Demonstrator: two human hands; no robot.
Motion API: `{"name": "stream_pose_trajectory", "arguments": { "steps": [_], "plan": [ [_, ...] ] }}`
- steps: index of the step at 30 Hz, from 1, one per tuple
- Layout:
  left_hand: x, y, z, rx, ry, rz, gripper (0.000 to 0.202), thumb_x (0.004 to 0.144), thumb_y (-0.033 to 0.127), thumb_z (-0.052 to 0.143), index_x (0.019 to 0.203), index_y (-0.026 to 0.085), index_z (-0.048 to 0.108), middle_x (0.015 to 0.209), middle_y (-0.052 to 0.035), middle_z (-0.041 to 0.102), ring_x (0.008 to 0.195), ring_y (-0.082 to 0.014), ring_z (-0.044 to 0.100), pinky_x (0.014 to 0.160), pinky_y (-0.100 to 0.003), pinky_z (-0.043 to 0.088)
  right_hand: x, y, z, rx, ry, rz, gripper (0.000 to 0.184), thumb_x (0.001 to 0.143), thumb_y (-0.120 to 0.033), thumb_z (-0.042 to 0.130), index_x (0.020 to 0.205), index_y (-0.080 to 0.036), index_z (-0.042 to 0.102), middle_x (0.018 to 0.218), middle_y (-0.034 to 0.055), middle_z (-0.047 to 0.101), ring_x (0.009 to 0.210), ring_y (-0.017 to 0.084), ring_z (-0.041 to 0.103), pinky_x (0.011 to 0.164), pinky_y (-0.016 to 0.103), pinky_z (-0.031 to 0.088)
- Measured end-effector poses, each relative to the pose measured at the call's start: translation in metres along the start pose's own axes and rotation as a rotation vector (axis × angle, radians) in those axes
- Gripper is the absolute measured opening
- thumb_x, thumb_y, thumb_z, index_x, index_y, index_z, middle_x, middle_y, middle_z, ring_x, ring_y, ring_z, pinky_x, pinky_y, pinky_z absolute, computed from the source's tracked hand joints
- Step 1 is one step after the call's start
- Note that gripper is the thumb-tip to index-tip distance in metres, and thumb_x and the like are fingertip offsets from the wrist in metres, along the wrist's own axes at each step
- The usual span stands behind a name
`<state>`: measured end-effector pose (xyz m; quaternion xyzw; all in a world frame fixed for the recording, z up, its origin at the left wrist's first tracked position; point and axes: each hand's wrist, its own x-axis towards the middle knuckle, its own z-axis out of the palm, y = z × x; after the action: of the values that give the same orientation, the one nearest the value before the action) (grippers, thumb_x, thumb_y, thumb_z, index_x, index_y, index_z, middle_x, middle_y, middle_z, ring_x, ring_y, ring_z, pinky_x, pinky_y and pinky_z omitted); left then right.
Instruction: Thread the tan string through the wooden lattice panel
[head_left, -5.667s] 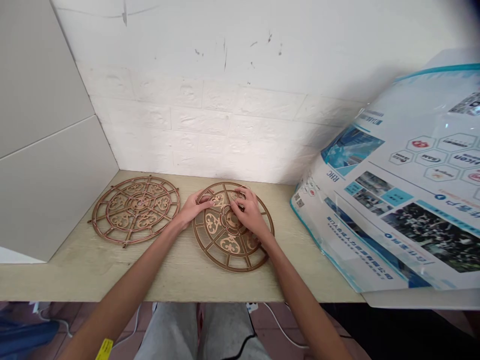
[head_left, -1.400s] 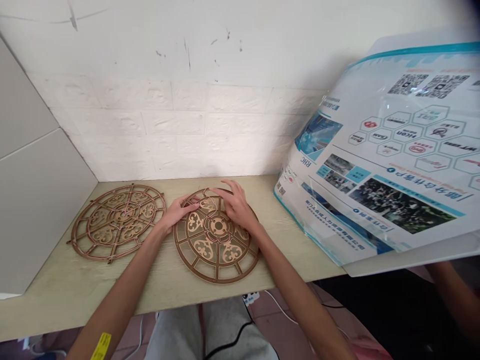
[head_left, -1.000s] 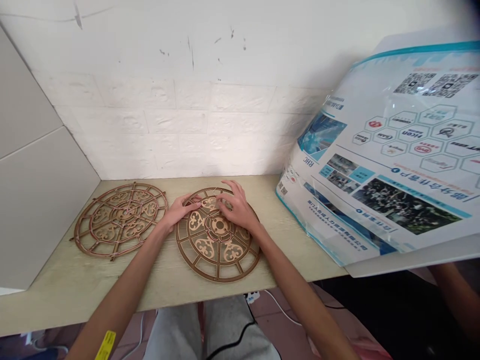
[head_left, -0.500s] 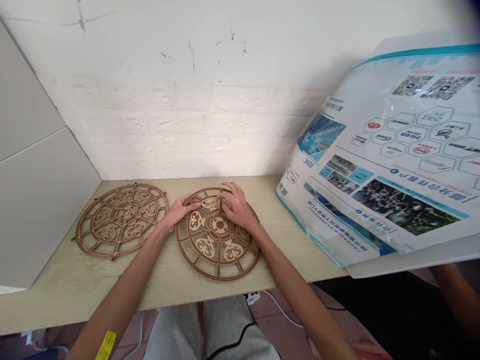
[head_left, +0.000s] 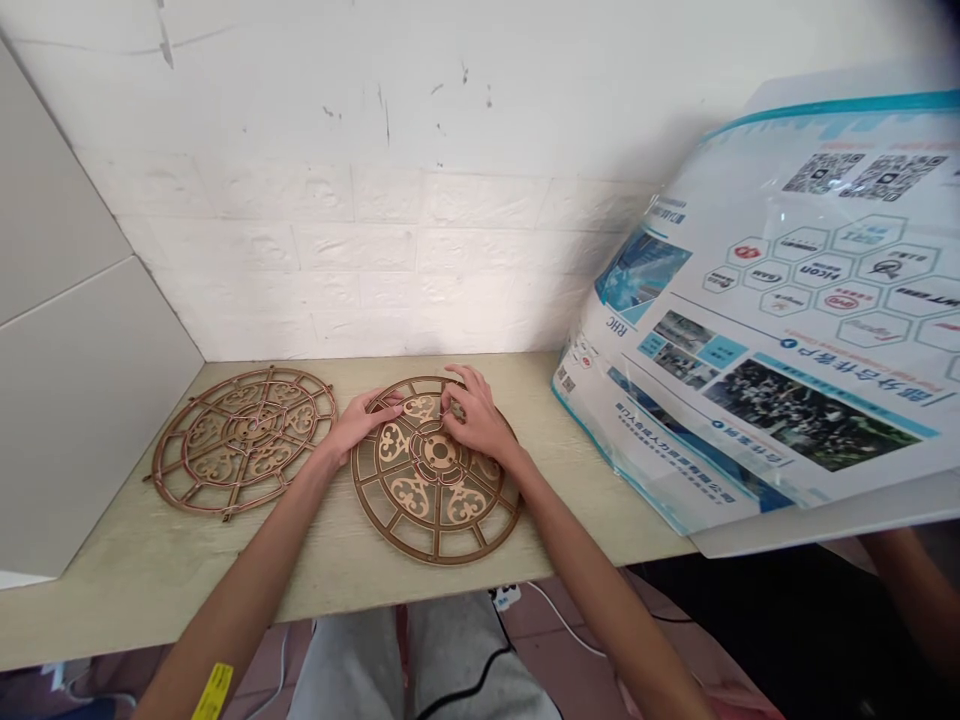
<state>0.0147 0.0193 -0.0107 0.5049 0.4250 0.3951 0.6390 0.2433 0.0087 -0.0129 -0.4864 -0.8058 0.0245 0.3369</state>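
A round brown openwork panel with scrollwork, spokes and a ringed hub lies on the table in front of me. My left hand grips its upper left rim, thumb on top and the other fingers around the edge. Over the panel's upper right part, close to the hub, my right hand has thumb and index finger pinched together. Whatever that pinch holds, if anything, is too small to make out. Left of my left hand lies a similar round panel, with reddish lines along its frame and short tabs at its rim.
The pale wooden table meets a white brick-pattern wall. At the left stands a grey panel. A large printed plastic-covered board leans over the right side. Cables hang below the front edge.
My right thumb and index finger have closed into a pinch and shifted slightly right. My left hand and both panels stay where they were.
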Motion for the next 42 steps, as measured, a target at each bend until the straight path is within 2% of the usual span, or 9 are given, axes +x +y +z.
{"name": "stream_pose_trajectory", "arguments": {
  "steps": [6, 13, 18, 22, 27, 31, 36, 42],
  "plan": [
    [-0.001, 0.002, 0.001, -0.117, 0.057, -0.009, 0.057, 0.060, 0.033, 0.087, 0.110, 0.014, 0.067, 0.104, -0.0097, 0.070, 0.077, -0.0164, 0.066, 0.067, -0.025, 0.053, 0.000, -0.004, -0.003, 0.017, 0.084, -0.046, 0.010, 0.077, -0.017, 0.050, 0.083, -0.017, 0.057, 0.136, 0.0052, 0.050, 0.134, 0.021, 0.037, 0.116, 0.045, 0.035],
    [-0.002, 0.006, 0.002, -0.195, 0.141, -0.001, 0.052, 0.062, 0.027, 0.085, 0.109, 0.015, 0.068, 0.100, -0.0095, 0.071, 0.076, -0.0165, 0.067, 0.066, -0.025, 0.055, 0.000, -0.008, -0.005, 0.039, 0.062, -0.075, 0.013, 0.086, -0.022, 0.047, 0.087, -0.018, 0.059, 0.109, 0.0038, 0.064, 0.120, 0.015, 0.050, 0.109, 0.036, 0.039],
    [-0.003, 0.006, 0.002, -0.191, 0.141, 0.006, 0.054, 0.062, 0.028, 0.085, 0.111, 0.015, 0.067, 0.102, -0.0093, 0.071, 0.075, -0.0159, 0.067, 0.066, -0.025, 0.054, 0.001, -0.007, -0.001, 0.039, 0.081, -0.095, 0.022, 0.092, -0.029, 0.044, 0.091, -0.019, 0.063, 0.102, 0.0042, 0.067, 0.116, 0.014, 0.054, 0.105, 0.034, 0.039],
    [-0.003, 0.005, 0.003, -0.190, 0.132, 0.002, 0.054, 0.063, 0.029, 0.085, 0.111, 0.015, 0.067, 0.103, -0.0094, 0.071, 0.076, -0.0158, 0.067, 0.066, -0.024, 0.054, 0.001, -0.008, -0.001, 0.088, 0.103, -0.076, 0.024, 0.092, -0.033, 0.045, 0.093, -0.019, 0.064, 0.097, 0.0026, 0.068, 0.101, 0.012, 0.057, 0.098, 0.031, 0.040],
    [-0.003, 0.005, 0.003, -0.183, 0.120, 0.003, 0.054, 0.064, 0.029, 0.086, 0.112, 0.015, 0.066, 0.103, -0.0102, 0.071, 0.078, -0.0166, 0.067, 0.068, -0.025, 0.055, -0.001, -0.010, -0.004, 0.071, 0.062, -0.039, 0.022, 0.088, -0.031, 0.050, 0.096, -0.019, 0.066, 0.082, 0.0020, 0.066, 0.083, 0.011, 0.054, 0.090, 0.030, 0.037],
    [-0.002, 0.005, 0.001, -0.175, 0.127, 0.002, 0.055, 0.063, 0.030, 0.086, 0.113, 0.016, 0.066, 0.105, -0.0104, 0.070, 0.079, -0.0172, 0.067, 0.068, -0.026, 0.055, -0.002, -0.005, -0.005, 0.043, 0.016, -0.030, 0.015, 0.084, -0.025, 0.051, 0.083, -0.017, 0.064, 0.078, 0.0005, 0.066, 0.082, 0.011, 0.052, 0.089, 0.030, 0.033],
    [0.000, 0.003, 0.001, -0.188, 0.133, 0.001, 0.055, 0.062, 0.029, 0.086, 0.112, 0.016, 0.067, 0.104, -0.0094, 0.071, 0.079, -0.0162, 0.067, 0.068, -0.024, 0.054, 0.000, -0.004, -0.009, 0.072, -0.083, 0.015, 0.029, 0.090, -0.031, 0.046, 0.069, -0.014, 0.057, 0.071, 0.0008, 0.060, 0.079, 0.010, 0.049, 0.084, 0.027, 0.032],
    [0.000, 0.003, 0.000, -0.177, 0.123, 0.022, 0.053, 0.062, 0.031, 0.086, 0.110, 0.016, 0.067, 0.103, -0.0088, 0.071, 0.077, -0.0144, 0.066, 0.067, -0.023, 0.053, 0.002, -0.007, -0.012, 0.233, -0.200, 0.070, 0.032, 0.093, -0.027, 0.037, 0.071, -0.014, 0.057, 0.077, 0.0003, 0.061, 0.080, 0.008, 0.049, 0.087, 0.025, 0.033]
  ]
}}
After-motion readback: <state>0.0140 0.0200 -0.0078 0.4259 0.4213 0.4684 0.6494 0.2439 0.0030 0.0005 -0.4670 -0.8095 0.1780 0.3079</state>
